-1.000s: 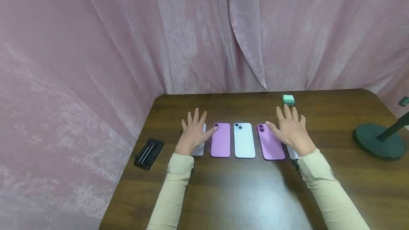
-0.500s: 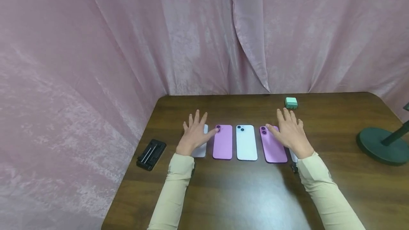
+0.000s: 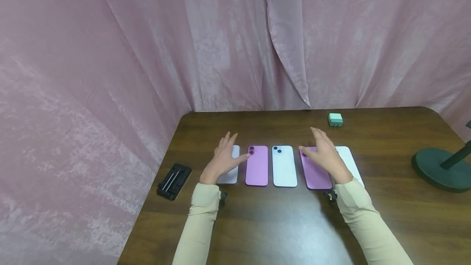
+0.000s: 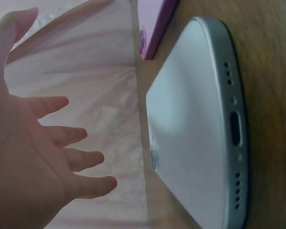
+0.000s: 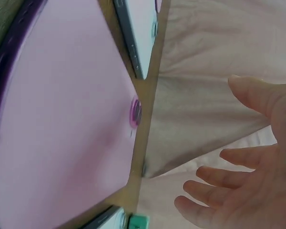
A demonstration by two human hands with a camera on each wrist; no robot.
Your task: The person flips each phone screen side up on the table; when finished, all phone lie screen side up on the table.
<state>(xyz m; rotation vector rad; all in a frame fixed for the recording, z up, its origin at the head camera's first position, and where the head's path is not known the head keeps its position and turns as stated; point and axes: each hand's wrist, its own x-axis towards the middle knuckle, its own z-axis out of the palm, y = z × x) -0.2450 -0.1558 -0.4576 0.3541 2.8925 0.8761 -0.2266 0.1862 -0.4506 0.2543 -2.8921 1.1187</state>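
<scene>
Several smartphones lie back up in a row on the wooden table. My left hand (image 3: pixel 222 161) hovers above the leftmost white phone (image 3: pixel 230 174), partly covering it; its thumb reaches over toward a purple phone (image 3: pixel 256 167). A light blue phone (image 3: pixel 284 167) lies in the middle. My right hand (image 3: pixel 326 158) is held over a second purple phone (image 3: pixel 317 175), hiding part of it, and beside it a white phone (image 3: pixel 349 162) shows. Both wrist views show extended fingers apart from the phones, with nothing held.
A black case-like item (image 3: pixel 174 181) with metal rods lies at the left edge. A mint green charger (image 3: pixel 335 119) stands at the back. A dark green lamp base (image 3: pixel 441 169) stands at the right. Pink curtain (image 3: pixel 235 44) hangs behind the table.
Both hands have turned, palms now facing more inward. The right hand has shifted slightly left, uncovering more of the rightmost white phone. The phones stay in place.
</scene>
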